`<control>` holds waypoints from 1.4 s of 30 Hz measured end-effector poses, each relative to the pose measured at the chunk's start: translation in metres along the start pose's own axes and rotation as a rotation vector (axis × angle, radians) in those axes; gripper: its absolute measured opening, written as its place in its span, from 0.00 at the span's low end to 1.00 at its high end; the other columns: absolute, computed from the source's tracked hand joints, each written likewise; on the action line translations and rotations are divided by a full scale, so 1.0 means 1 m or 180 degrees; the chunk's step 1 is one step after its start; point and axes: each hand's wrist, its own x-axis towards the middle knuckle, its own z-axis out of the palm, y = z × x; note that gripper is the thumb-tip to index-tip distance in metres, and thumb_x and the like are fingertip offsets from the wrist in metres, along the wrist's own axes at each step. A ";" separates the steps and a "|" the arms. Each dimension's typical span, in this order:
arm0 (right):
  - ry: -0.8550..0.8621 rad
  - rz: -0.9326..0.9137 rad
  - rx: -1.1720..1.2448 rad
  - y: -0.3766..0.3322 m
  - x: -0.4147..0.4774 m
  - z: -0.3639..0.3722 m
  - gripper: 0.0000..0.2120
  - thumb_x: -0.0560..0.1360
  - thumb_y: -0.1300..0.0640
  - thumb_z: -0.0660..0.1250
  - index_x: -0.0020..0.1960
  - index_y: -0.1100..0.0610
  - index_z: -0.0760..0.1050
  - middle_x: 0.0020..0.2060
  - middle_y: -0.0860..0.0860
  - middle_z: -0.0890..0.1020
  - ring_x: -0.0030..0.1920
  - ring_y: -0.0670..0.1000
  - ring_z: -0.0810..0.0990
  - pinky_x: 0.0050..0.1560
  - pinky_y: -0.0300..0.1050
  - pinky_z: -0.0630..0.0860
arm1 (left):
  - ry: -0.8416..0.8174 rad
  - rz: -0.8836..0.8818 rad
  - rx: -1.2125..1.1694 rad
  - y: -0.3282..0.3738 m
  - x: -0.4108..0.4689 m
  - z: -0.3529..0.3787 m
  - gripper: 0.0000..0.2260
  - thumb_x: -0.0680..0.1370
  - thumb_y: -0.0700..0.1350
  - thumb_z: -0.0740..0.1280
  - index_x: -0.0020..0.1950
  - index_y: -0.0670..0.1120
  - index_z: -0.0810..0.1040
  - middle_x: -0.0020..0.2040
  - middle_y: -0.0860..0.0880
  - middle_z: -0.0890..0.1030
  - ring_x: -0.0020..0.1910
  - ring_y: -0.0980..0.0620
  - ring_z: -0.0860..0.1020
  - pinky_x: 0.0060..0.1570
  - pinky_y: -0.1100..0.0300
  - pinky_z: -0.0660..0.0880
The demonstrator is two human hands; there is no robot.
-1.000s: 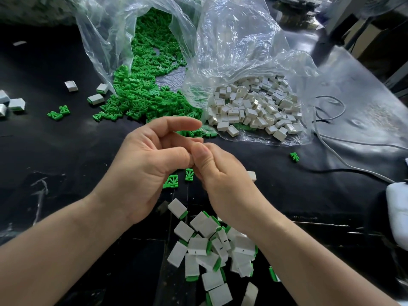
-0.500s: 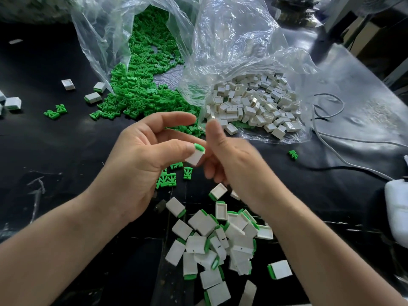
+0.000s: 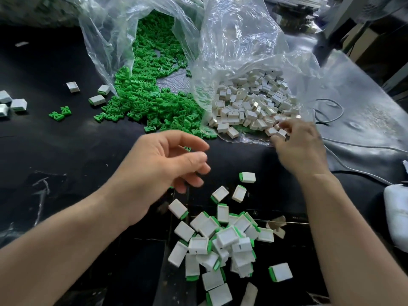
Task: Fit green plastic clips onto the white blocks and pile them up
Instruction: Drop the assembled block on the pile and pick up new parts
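Two hands: left hand [image 3: 163, 166] hovers over the black table [image 3: 66, 151], fingers loosely curled, holding nothing I can see.
Bag mouth: right hand [image 3: 298, 149] is among the white blocks [image 3: 249, 104], fingertips [image 3: 287, 125] curled on them; too blurred for me to tell if one is pinched.
Counts: two clear bags [image 3: 238, 40]; green clips [image 3: 150, 100] uncountable; clipped pile [image 3: 220, 241] near me, roughly two dozen; three more loose beyond it.
Axis: farthest loose block [image 3: 248, 177] lies flat, long axis left-right, green end pointing left.

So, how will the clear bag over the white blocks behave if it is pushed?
Probably floppy: the bag is crumpled and sags over the blocks. Likely very light, being thin and see-through. Its glossy film may slide under fingers.
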 end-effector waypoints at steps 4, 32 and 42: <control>0.0006 -0.0045 -0.0128 0.004 0.003 0.008 0.12 0.74 0.58 0.65 0.57 0.57 0.74 0.59 0.59 0.74 0.62 0.58 0.68 0.63 0.50 0.65 | 0.0406 -0.0028 -0.0240 -0.003 0.004 -0.004 0.06 0.74 0.35 0.65 0.43 0.46 0.78 0.30 0.48 0.82 0.25 0.55 0.78 0.23 0.68 0.71; -0.1348 -0.2045 0.0583 -0.075 -0.078 0.011 0.08 0.70 0.50 0.70 0.47 0.51 0.75 0.42 0.46 0.72 0.46 0.49 0.71 0.46 0.43 0.68 | 0.0811 0.0085 -0.0679 -0.006 0.012 -0.006 0.09 0.73 0.30 0.64 0.44 0.44 0.76 0.30 0.51 0.81 0.30 0.55 0.80 0.29 0.65 0.77; -0.0968 -0.1202 0.2440 -0.064 -0.066 -0.005 0.11 0.69 0.62 0.72 0.37 0.46 0.77 0.29 0.40 0.78 0.32 0.38 0.75 0.38 0.30 0.70 | 0.0628 0.0145 -0.0411 -0.008 0.011 -0.006 0.12 0.70 0.29 0.66 0.37 0.45 0.80 0.32 0.51 0.81 0.32 0.57 0.79 0.30 0.68 0.75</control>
